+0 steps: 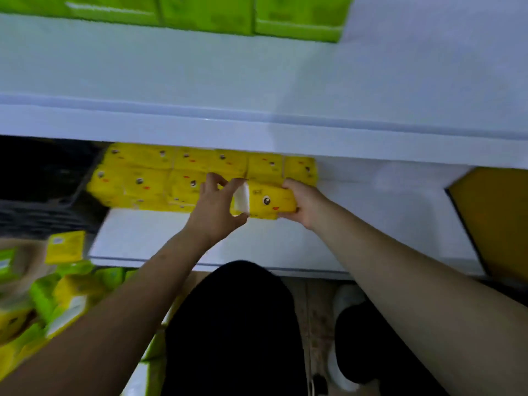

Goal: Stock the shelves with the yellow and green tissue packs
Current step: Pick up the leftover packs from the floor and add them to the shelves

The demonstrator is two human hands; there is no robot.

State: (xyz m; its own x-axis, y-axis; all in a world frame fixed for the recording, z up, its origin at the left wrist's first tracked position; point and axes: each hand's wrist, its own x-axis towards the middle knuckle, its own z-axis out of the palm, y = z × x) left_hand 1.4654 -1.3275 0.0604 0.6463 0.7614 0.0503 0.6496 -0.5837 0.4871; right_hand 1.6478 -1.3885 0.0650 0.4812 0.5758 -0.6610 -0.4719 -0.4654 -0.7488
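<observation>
**Yellow pack going onto the lower shelf, both hands on it**

Head view, the only one. Yellow plastic-wrapped tissue pack (268,202) with a cartoon eye is held at both ends, just in front of the yellow row (200,178) already stacked at the back of the lower shelf (371,224). I take the yellow row as landmark: the held pack sits at its front right, touching or nearly touching the packs behind; blur stops me saying which.

Risks, as I judge them:
- The pack is soft. Pushed in crooked, it could catch the front of the yellow row and shove those packs back or knock the upper layer askew.
- The white end face by my left hand looks like exposed tissue or a flap; a hard pinch there may crush it.
- Supply pile (57,295) of yellow and green packs, down and left of the yellow row, looks loose; my left arm passes close above and could knock it.
- Green packs (297,21) sit on the upper shelf, far above the yellow row, out of the way.

Grip:
- Left hand (213,207): thumb and fingers spread wide, curled round the pack's white left end, pinching it top and bottom.
- Right hand (304,202): fingers wrapped over the right end, clamped on it.
- Neither hand hangs free; the pack is carried by both together.
</observation>
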